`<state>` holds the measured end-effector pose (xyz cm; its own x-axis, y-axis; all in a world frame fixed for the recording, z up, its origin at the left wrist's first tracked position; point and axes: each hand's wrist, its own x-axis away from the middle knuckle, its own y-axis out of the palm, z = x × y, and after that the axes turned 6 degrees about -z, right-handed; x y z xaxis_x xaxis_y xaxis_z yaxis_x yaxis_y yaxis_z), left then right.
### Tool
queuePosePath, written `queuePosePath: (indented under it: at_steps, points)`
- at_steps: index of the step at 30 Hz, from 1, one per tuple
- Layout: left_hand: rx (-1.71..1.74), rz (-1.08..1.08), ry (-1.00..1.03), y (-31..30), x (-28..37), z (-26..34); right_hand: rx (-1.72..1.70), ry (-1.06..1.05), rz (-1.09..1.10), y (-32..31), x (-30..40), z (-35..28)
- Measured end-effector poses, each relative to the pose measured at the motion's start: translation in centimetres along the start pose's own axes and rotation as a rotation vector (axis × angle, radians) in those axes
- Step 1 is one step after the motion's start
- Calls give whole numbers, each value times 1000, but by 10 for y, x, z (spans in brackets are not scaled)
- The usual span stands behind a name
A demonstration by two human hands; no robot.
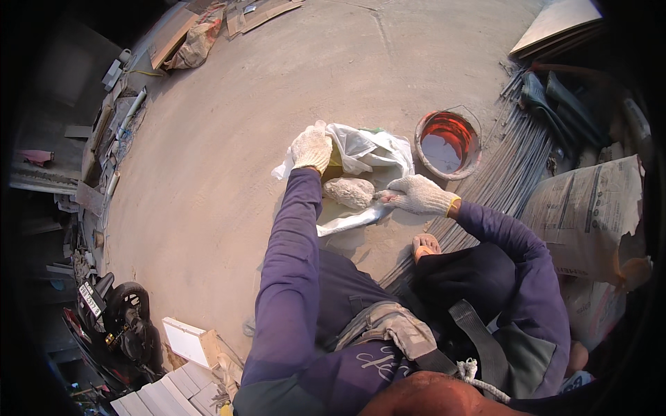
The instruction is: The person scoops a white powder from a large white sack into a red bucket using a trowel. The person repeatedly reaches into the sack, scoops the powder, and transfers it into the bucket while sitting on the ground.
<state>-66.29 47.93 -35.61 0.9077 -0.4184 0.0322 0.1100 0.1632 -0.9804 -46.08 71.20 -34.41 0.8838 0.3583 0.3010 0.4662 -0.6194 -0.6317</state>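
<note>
A white plastic sack (398,148) stands on the concrete floor with its mouth spread wide. My left hand (312,148), in a knitted work glove, grips the far-left part of its rim. In a matching glove, my right hand (419,195) is closed around the handle of a small tool, apparently a trowel, over the sack's near-right side. A pale, lumpy heap of powder or mortar (349,192) sits at the tool's end, inside the sack mouth, and hides the blade. The sack's deeper contents are mostly hidden.
A bucket (447,143) with a red-stained inside holds liquid, right of the sack. Thin steel rods (499,171) lie beyond it, near rubber boots (564,112) and paper cement bags (583,213). A motorcycle (119,333) and stacked pale slabs (161,392) are at lower left.
</note>
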Motion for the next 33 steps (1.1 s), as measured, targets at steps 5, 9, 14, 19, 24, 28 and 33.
queuePosePath:
  at_steps: [5, 9, 14, 19, 24, 28, 33]
  points:
    - [80, 76, -93, -9, -7, -5, -57, 32, 19, -16, 28, -14]
    - [92, 135, -157, -23, -6, 7, -104, 69, 91, -34, 47, -9]
    - [128, 180, -226, -22, -9, 12, -239, 55, 165, -62, 75, -3]
    - [140, 216, -262, -18, -12, 15, -349, 249, 243, -92, 114, -16]
    - [189, 222, -284, -11, -20, 10, -462, 417, 375, -98, 147, 21]
    - [193, 272, -315, -9, -21, 7, -475, 516, 468, -95, 152, 68]
    - [267, 249, -285, -13, -18, -5, -95, 503, 632, -53, 125, 177]
